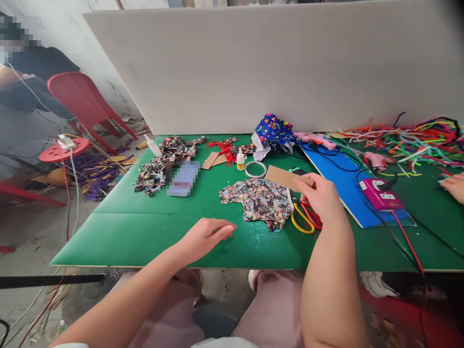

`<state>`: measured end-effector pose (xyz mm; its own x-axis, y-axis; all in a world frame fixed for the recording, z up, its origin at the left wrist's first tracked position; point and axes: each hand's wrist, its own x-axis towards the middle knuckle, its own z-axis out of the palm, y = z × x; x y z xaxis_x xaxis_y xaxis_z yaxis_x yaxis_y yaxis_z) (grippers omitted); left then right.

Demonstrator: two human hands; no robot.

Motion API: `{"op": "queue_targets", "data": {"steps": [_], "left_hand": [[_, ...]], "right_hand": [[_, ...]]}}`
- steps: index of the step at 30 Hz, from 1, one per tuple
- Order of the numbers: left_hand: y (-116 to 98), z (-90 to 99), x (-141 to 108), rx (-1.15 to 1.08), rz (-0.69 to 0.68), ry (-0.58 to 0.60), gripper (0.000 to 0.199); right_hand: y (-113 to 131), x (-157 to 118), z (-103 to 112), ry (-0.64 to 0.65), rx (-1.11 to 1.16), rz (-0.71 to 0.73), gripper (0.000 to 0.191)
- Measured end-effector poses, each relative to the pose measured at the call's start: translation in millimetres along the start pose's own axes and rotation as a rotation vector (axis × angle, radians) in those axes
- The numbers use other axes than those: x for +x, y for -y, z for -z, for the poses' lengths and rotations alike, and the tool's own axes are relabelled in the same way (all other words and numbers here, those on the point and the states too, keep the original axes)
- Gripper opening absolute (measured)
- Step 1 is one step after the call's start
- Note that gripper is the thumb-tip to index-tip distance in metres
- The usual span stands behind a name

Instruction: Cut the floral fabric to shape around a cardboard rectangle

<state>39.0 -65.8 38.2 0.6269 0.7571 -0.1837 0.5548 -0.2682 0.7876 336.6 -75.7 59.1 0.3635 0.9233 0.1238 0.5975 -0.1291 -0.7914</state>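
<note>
My right hand [319, 193] pinches the right end of a flat brown cardboard piece [286, 178], held above the green table. Below and left of it lies a floral patterned cloth [263, 200]. Scissors with yellow and red handles [303, 220] rest at the cloth's right side, partly under my right hand. My left hand [208, 237] hovers over the table's front part, left of the cloth, its fingers curled together; nothing shows in them. A white ring [255, 169] and a small glue bottle [240, 159] stand behind the cloth.
Floral cloth scraps [152, 175], a blurred phone-like object [183, 179] and cardboard pieces [213, 160] lie left. A blue board [333, 179], purple power box [381, 194], cables, glue guns and colourful pipe cleaners [416, 140] are right. Another person's hand [453, 187] is at the right edge.
</note>
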Motion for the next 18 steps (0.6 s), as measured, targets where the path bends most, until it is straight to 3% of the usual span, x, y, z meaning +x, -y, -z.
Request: {"op": "queue_targets", "data": {"steps": [3,5,8,11,18], "left_hand": [[-1,-2.2,20,0.005,-0.032,-0.271,0.038],[4,-1.1,37,0.05,-0.055,-0.382,0.037],[19,-1.4,59,0.339,-0.051,-0.387,0.037],[33,-6.9,67,0.607,-0.058,-0.293,0.041],[47,-13.8,50,0.76,-0.031,-0.313,0.042]], "right_hand": [[-2,-2,-10,0.187,0.048,0.032,0.028],[-5,-3,-16,0.295,0.012,0.032,0.026],[-15,0,-20,0.327,-0.058,0.024,0.026],[-25,5,-22,0.278,-0.048,0.025,0.028],[-24,12,-30,0.221,0.112,0.004,0.03]]}}
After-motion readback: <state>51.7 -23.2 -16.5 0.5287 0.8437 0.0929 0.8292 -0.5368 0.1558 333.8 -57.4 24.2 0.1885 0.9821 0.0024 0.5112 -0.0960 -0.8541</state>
